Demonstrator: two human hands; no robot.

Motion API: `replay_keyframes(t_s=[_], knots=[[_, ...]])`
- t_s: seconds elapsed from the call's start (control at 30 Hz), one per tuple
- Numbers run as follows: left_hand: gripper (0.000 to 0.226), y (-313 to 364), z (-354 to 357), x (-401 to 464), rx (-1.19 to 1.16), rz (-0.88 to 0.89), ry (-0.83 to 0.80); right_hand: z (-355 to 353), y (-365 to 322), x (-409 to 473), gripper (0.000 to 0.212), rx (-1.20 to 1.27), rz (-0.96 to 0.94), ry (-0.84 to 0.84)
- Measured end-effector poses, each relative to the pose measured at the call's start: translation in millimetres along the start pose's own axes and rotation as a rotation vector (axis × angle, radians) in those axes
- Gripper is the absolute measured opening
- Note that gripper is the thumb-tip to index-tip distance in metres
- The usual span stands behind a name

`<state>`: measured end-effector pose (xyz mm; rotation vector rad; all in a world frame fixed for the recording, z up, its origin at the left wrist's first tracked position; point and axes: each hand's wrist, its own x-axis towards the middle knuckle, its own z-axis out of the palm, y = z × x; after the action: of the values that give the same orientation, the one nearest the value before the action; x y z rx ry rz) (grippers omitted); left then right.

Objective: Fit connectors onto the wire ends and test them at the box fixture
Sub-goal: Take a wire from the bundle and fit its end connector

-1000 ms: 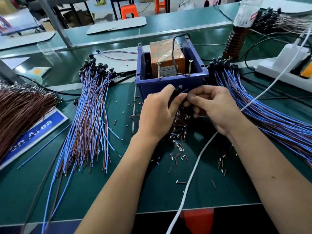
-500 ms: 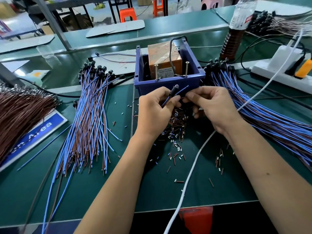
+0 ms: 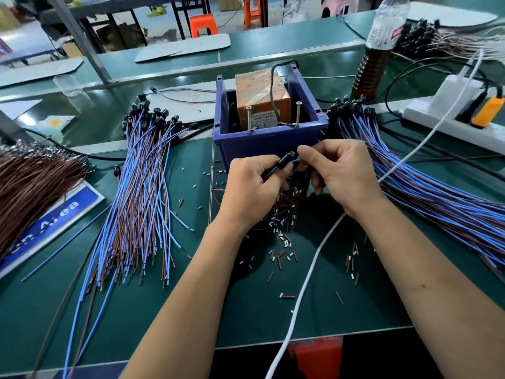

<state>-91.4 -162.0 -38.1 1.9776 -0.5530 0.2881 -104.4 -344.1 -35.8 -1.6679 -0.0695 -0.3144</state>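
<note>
Since a moment ago the small black cylindrical connector (image 3: pixel 285 160), gripped by left hand (image 3: pixel 252 187), meets right hand (image 3: pixel 343 176) pinching blue wire end (image 3: pixel 297 160); fitting looks nearly seated, testing pending.

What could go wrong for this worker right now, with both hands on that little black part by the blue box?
The black connector is small and pinched between the left hand and right hand, so it might slip into the loose sleeve bits below. The white cable running under the right wrist could also snag.
</note>
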Motion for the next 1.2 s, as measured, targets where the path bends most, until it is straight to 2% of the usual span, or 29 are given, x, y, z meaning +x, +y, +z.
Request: replay_keyframes(t_s=[0.23, 0.4, 0.5, 0.7, 0.87, 1.03, 1.2], knots=[[0.036, 3.9, 1.1, 0.7, 0.006, 0.096, 0.048, 1.9, 0.1, 0.4, 0.024, 0.156, -0.044, 0.043], [0.031, -0.3, -7.0, 2.3, -0.127, 0.041, 0.239, -12.1, -0.5, 4.3, 0.018, 0.247, -0.027, 0.203], [0.029, 3.5, -1.8, 1.4, -0.173, 0.010, 0.297, -0.7, -1.5, -0.1, 0.010, 0.161, -0.063, 0.144], [0.038, 10.8, 10.7, -1.0, -0.146, 0.029, 0.346, 25.1, -6.9, -11.5, 0.008, 0.304, -0.065, -0.055], [0.040, 14.3, 14.4, -2.6, -0.085, 0.078, 0.369, 30.3, -9.8, -12.9, 0.007, 0.413, -0.008, -0.030], [0.030, 17.5, 10.4, -5.5, 0.149, 0.160, 0.637, 28.1, -12.8, -13.6, 0.011, 0.393, -0.136, 0.031], [0.031, 16.1, 5.6, -2.2, 0.134, 0.175, 0.801, 23.5, -11.8, -9.2, 0.011, 0.292, -0.215, 0.182]])
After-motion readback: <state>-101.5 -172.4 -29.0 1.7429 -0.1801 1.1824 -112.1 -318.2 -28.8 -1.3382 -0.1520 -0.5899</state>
